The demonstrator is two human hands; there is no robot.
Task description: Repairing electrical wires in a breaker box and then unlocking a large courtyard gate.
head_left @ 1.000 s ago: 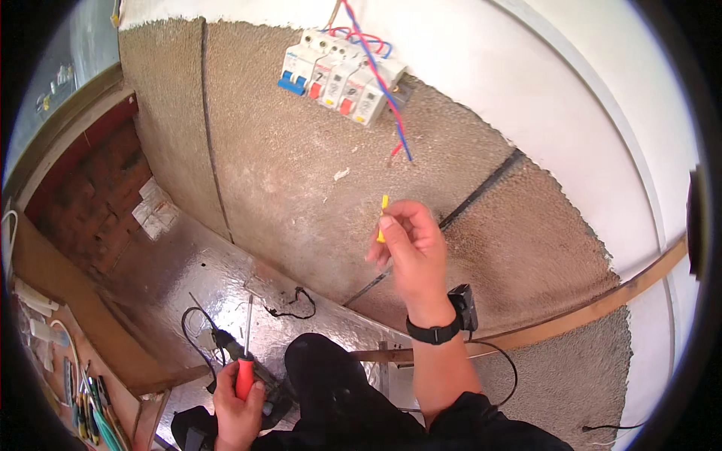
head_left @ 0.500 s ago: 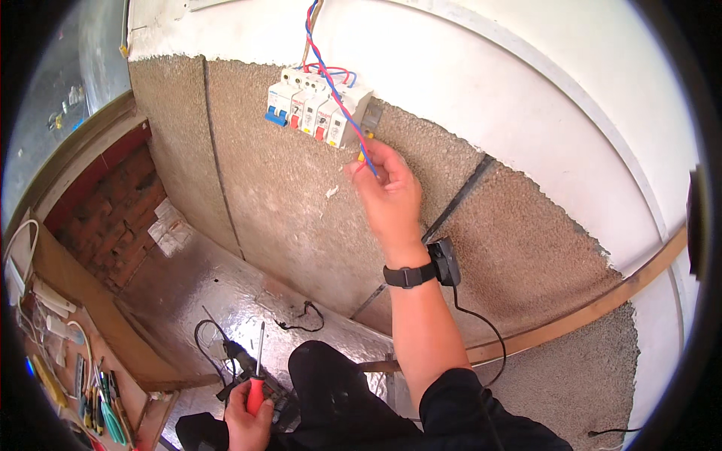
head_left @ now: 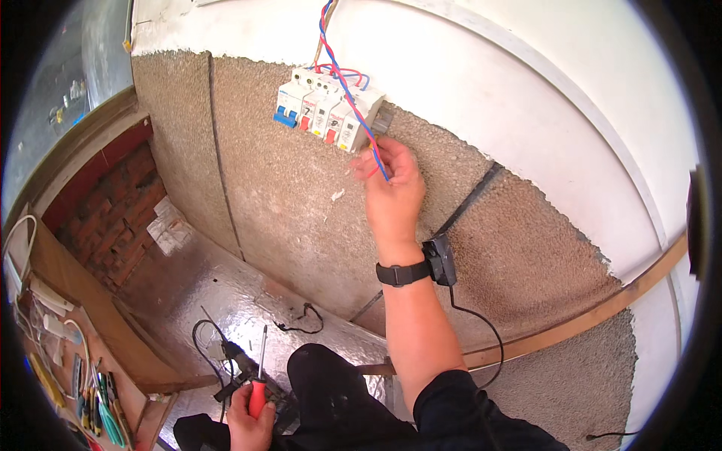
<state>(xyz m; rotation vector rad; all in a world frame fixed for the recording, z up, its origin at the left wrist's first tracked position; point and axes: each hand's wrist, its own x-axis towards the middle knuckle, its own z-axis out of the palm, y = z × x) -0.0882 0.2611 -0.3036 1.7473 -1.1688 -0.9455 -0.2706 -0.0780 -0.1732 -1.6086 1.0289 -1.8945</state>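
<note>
A twisted pair of red and blue wires (head_left: 347, 92) comes down from the top, passes in front of the circuit breakers (head_left: 329, 110) and ends in my right hand (head_left: 395, 188). Its fingers are curled round the loose wire ends, just below the right end of the breaker row; the fingertips are partly blurred. The breakers are white, one with a blue switch and others with red ones. Low in front of my lap, my left hand (head_left: 250, 422) grips a screwdriver (head_left: 259, 397) by its red handle, the shaft pointing up.
The breakers sit against a rough, pebbly wall panel (head_left: 286, 203). A wooden strip (head_left: 556, 328) crosses at right. Several hand tools (head_left: 98, 402) lie on a wooden surface at lower left. Black cables (head_left: 304, 323) rest on the shiny foil floor. A cabled black device is strapped to my right wrist.
The breakers and wires sit slightly farther right in the picture as the view shifts. My right hand's fingers have moved slightly around the wire ends. My left hand still holds the screwdriver.
</note>
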